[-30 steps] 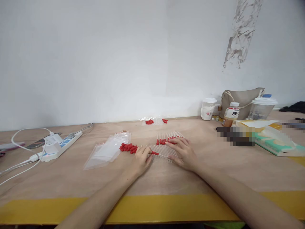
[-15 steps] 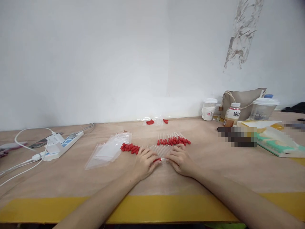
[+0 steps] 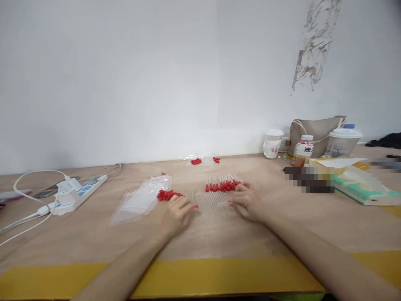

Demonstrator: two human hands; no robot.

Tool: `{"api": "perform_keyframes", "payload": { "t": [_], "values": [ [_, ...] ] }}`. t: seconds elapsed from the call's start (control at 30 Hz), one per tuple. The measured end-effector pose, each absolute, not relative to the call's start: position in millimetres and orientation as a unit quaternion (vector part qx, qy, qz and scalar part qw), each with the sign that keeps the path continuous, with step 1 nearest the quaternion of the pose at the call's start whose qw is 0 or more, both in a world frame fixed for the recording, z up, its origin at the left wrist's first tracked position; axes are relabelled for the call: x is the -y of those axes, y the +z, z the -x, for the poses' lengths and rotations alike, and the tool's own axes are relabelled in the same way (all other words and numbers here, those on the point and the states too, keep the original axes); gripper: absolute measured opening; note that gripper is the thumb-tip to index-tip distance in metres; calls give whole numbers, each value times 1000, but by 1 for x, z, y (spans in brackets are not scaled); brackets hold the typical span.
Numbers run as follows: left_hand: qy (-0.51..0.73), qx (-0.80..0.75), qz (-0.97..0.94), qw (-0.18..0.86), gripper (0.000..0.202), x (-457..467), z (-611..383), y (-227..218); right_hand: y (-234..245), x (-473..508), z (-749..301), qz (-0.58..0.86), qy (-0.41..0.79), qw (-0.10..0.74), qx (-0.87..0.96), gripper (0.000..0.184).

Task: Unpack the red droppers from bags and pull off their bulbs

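Note:
My left hand (image 3: pixel 178 212) rests on the wooden table (image 3: pixel 94 238) with its fingers curled, and a small red cap (image 3: pixel 196 206) shows at the fingertips. Just beyond it lies a pile of loose red caps (image 3: pixel 167 194). A sheet of clear tubes (image 3: pixel 213 201) lies side by side between my hands. My right hand (image 3: pixel 248 201) has its fingers curled at the right end of these tubes. Its knuckles touch a row of red-capped tubes (image 3: pixel 221 185). What its fingers hold is hidden.
Clear plastic bags (image 3: pixel 140 200) lie to the left of the caps, with a power strip and white cables (image 3: pixel 72 192) further left. A small bag with red caps (image 3: pixel 203 160) sits by the wall. Cups, a bottle (image 3: pixel 302 150), a beige bag and tissue packs crowd the right.
My hands were together in front of the clear tubes, gripping one red-capped tube. They have since parted, the right going up to the capped row and the left staying by the loose caps.

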State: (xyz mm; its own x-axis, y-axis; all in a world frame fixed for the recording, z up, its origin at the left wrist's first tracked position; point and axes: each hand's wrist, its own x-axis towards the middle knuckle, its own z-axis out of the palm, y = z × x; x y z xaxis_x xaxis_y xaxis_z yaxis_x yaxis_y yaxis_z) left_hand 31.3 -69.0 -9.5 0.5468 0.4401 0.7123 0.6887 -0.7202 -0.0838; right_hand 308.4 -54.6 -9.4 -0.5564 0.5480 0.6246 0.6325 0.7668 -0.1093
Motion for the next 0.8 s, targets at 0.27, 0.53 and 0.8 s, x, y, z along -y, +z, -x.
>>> {"api": "perform_keyframes", "payload": {
  "t": [0.27,0.53,0.8],
  "values": [
    [-494,541,678,57,28,40,11,12,-3,40,-326,502,-6,283,818,21],
    [-465,617,635,14,35,32,39,10,-17,44,-308,560,-39,241,791,18],
    [-406,666,625,27,27,25,45,11,-17,53,-294,556,-14,238,796,27]
  ]
}}
